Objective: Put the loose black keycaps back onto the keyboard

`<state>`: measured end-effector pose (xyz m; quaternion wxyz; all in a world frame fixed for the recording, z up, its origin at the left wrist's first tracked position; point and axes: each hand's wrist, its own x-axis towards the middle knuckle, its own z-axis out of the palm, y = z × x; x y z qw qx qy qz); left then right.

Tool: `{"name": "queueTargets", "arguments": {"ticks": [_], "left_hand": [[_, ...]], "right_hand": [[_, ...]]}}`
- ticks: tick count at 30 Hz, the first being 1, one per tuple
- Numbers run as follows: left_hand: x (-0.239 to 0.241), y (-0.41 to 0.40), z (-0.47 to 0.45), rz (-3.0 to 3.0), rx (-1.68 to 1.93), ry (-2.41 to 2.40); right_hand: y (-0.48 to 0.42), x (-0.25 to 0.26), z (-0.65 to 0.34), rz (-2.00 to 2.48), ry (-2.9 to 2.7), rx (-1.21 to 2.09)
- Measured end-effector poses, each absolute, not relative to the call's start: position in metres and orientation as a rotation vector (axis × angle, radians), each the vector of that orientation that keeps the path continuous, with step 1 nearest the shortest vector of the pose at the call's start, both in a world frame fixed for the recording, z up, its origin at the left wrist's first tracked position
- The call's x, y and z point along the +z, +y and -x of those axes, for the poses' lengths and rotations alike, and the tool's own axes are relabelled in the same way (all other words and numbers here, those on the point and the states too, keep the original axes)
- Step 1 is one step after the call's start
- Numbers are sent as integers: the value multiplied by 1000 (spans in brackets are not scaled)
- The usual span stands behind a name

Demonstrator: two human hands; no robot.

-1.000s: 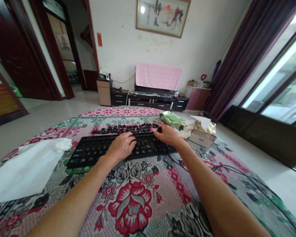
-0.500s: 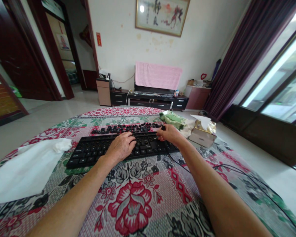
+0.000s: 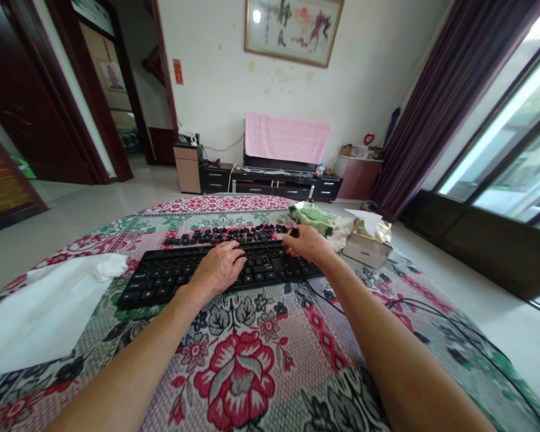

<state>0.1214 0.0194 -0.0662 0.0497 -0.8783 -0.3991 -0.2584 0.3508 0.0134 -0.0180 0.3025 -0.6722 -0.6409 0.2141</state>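
Note:
A black keyboard [image 3: 155, 277] lies across the patterned tablecloth in front of me. My left hand [image 3: 219, 267] rests palm down on its middle, fingers stretched out and holding nothing. Over the keyboard's right part, the fingers of my right hand [image 3: 306, 243] are closed around a small tool with a black handle [image 3: 294, 232]. The handle's end sticks up above the fist; its working end is hidden by the fingers, so I cannot tell its kind. Loose black keycaps [image 3: 220, 233] are spread in a long row just behind the keyboard. Some key places look bare.
On the left lies a white cloth [image 3: 40, 309] with a crumpled tissue [image 3: 110, 266] on its edge. A green packet [image 3: 312, 217] and a tissue box [image 3: 366, 247] stand at the back right. The black cable [image 3: 436, 309] runs across the right side of the tablecloth [image 3: 270, 324].
The view has shifted slightly. My right hand stays over the keyboard's right part, and the tool's thin end, faintly seen before, is now hidden. My left hand keeps its place.

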Motion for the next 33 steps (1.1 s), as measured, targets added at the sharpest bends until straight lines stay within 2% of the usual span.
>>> {"name": "queueTargets", "arguments": {"ticks": [6,11,16,19,23,29,33], "left_hand": [[-66,20,-122,2679,-779,-1216],[-65,20,-121,2684,-787,-1201],[-66,20,-121,2681,-809,-1198],[-66,20,-121,2674,-817,-1201],[-67,20,-121,2672,-809,-1205],[-68,21,-121,2678,-837,-1213],[-64,17,-121,2700,-913,-1194]], "right_hand": [[7,-10,-334,1894,-2002,-18],[-3,-10,-318,1910,-2124,-194],[-7,-10,-311,1855,-2208,-236],[0,-9,-325,1839,-2119,-158],[9,-5,-345,1827,-1893,146],[10,-6,-340,1737,-1763,299],[12,-15,-324,1511,-1767,624]]}}
